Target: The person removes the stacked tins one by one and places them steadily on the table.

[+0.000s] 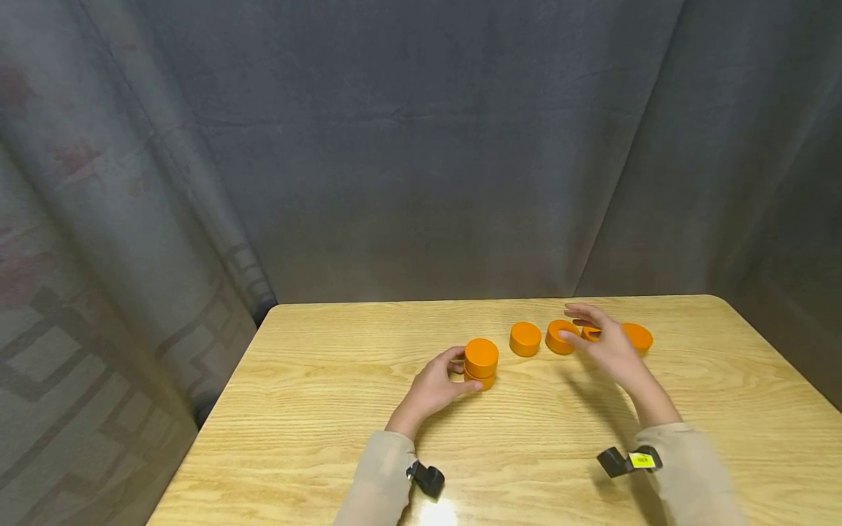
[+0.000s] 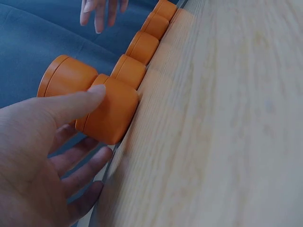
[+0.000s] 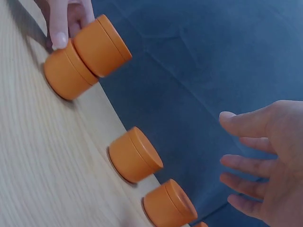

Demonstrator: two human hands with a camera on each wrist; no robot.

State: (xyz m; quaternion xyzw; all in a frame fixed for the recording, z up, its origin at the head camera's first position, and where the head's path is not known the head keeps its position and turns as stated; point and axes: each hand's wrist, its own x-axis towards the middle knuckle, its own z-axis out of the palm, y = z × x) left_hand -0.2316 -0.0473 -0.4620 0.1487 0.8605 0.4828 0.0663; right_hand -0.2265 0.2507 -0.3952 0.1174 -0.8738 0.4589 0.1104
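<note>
Two round orange lidded tins are stacked near the middle of the table, the upper tin [image 1: 482,355] sitting on the lower tin [image 1: 489,381]. My left hand [image 1: 434,383] holds the lower tin, its thumb against the near side and its fingers round the other side. In the left wrist view that thumb lies across the lower tin [image 2: 116,111]. To the right, my right hand [image 1: 608,347] hovers over a row of similar tins, fingers spread and nothing in them. The right wrist view shows this hand [image 3: 279,156] apart from the tins.
Right of the stack, several orange tins stand in a row, including one tin [image 1: 525,340] and a second tin [image 1: 558,340]; the right hand partly hides the others. Beyond the far edge of the wooden table [image 1: 316,409] hangs a grey curtain [image 1: 421,161].
</note>
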